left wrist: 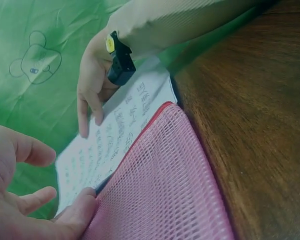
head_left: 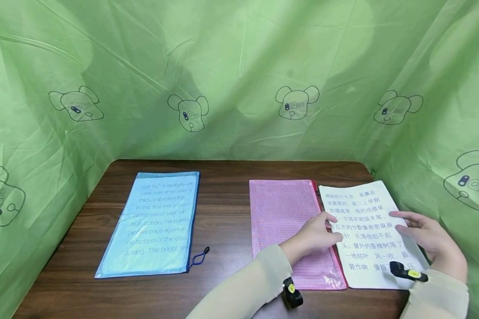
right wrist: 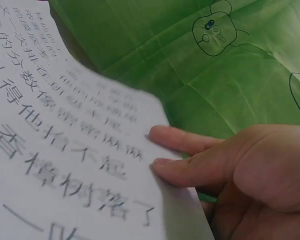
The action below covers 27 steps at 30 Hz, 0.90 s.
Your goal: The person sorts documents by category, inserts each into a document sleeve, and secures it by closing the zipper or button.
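Mesh pouch [head_left: 279, 212]: is showing pink, red-edged
Paper [head_left: 361, 248]: is showing white, dark-printed
Backdrop [head_left: 239, 71]: is showing green with bear-head outlines

At eight o'clock, "In the first mock" and "the bottom of the class" can be read on a page [head_left: 155, 221] inside a blue pouch [head_left: 143, 270]. At four o'clock, "扎得他抬不起" and "香樟树落了" are printed on white paper [head_left: 367, 230]. On the green curtain [head_left: 239, 53], lettering inside animal heads [head_left: 297, 104] cannot be made out.

Head view faces fwd/down; nearer L/R wrist views share paper [head_left: 367, 241].
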Each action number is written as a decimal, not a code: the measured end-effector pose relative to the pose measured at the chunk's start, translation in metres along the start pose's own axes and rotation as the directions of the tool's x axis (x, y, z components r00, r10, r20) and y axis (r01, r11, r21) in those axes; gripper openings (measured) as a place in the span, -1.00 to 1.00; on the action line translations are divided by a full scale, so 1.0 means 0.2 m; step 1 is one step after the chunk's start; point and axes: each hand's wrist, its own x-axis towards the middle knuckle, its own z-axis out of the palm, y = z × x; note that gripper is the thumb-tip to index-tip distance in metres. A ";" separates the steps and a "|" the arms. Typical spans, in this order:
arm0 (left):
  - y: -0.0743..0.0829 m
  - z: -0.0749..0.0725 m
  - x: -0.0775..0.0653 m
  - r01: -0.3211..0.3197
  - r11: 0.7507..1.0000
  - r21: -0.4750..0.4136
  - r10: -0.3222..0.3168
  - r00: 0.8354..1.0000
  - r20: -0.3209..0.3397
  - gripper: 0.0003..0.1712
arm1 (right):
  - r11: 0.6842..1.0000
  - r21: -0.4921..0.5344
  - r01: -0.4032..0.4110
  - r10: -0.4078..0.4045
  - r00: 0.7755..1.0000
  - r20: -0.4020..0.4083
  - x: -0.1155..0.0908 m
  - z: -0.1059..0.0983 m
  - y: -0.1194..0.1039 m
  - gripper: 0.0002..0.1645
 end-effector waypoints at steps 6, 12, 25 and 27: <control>-0.03 0.00 -0.01 0.002 0.995 -0.095 -0.003 1.000 -0.010 -0.53 | 0.999 0.044 0.012 -0.009 0.998 -0.057 -0.03 0.00 -0.03 -0.57; -0.04 -0.03 0.01 -0.097 0.993 -0.067 0.094 0.995 -0.039 -0.49 | 0.978 0.195 0.069 -0.052 0.994 -0.092 -0.03 -0.01 -0.09 -0.50; -0.02 -0.10 0.04 -0.339 0.931 -0.132 0.327 0.939 -0.104 -0.54 | 0.861 0.486 0.151 -0.130 0.989 -0.076 -0.05 -0.02 -0.21 -0.52; -0.01 -0.13 0.04 -0.365 0.922 -0.131 0.351 0.929 -0.121 -0.53 | 0.863 0.484 0.146 -0.138 0.989 -0.052 -0.05 -0.02 -0.23 -0.52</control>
